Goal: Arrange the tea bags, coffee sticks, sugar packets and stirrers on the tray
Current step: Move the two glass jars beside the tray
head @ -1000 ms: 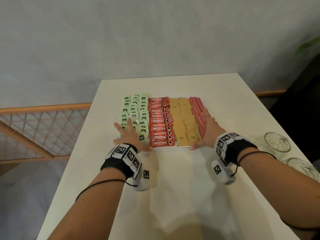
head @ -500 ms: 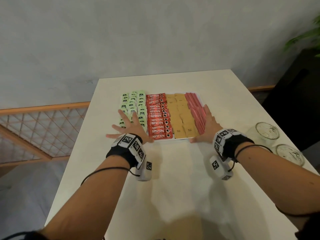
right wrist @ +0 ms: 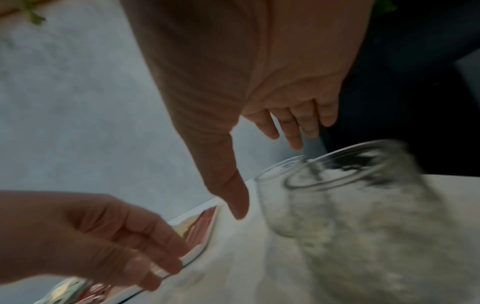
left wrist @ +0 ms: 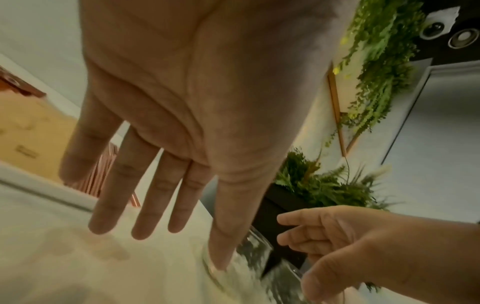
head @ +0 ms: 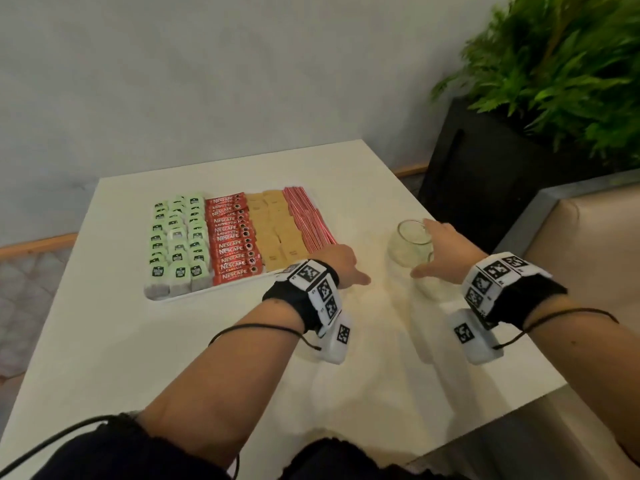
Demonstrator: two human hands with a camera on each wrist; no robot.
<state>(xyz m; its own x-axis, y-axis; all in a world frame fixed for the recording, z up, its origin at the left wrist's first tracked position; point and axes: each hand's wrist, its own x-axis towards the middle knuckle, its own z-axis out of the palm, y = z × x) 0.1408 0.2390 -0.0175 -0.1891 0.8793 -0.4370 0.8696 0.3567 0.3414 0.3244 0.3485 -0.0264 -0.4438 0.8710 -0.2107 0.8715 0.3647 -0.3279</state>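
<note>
A white tray [head: 180, 298] on the table holds four neat columns: green tea bags [head: 178, 244], red coffee sticks [head: 232, 237], tan sugar packets [head: 277, 230] and red stirrers [head: 308, 220]. My left hand [head: 343, 266] hovers just off the tray's near right corner, fingers straight and holding nothing. In the left wrist view the left hand [left wrist: 182, 123] shows a flat palm above the table. My right hand [head: 443, 252] is spread beside an empty glass [head: 408, 247], thumb and fingers apart, not gripping it. The right wrist view shows the right hand [right wrist: 259, 82] over the blurred glass [right wrist: 350, 195].
A second glass [head: 429, 289] stands closer to me, partly behind my right hand. The white table [head: 173, 358] ends just right of the glasses. Beyond it are a black planter [head: 478, 174] with a green plant [head: 561, 64] and a beige seat [head: 588, 237].
Both hands have left the tray's front corners and swung right, toward the glasses. My head has turned right too. The tray's contents look unchanged.
</note>
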